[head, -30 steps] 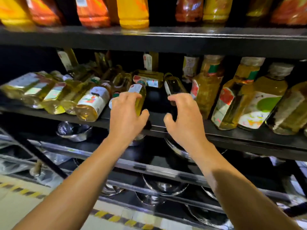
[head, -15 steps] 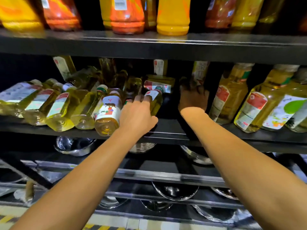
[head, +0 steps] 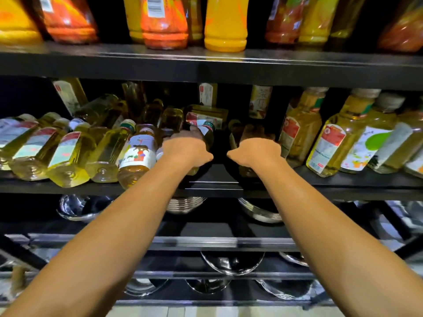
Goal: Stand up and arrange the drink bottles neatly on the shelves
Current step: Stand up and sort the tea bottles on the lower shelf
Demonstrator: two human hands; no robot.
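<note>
The middle black shelf (head: 343, 191) holds yellow tea bottles. Several lie tipped over on the left (head: 68, 154), one of them with a white picture label (head: 137, 154). My left hand (head: 185, 149) grips a fallen green-capped bottle (head: 206, 130) at the shelf's centre, its base showing under my palm. My right hand (head: 256, 149) is beside it, fingers curled round a dark bottle (head: 235, 136) in the shadow; most of that bottle is hidden. To the right, several bottles (head: 329, 147) stand leaning.
Orange and yellow juice bottles (head: 225, 26) stand on the top shelf. More tea bottles stand at the back of the middle shelf (head: 207, 93). Shiny metal bowls (head: 231, 264) fill the lower racks. A narrow dark gap lies between my two hands.
Both hands have reached deeper into the middle shelf and closed round bottles at its centre. The view has moved closer to the shelf and tilted up.
</note>
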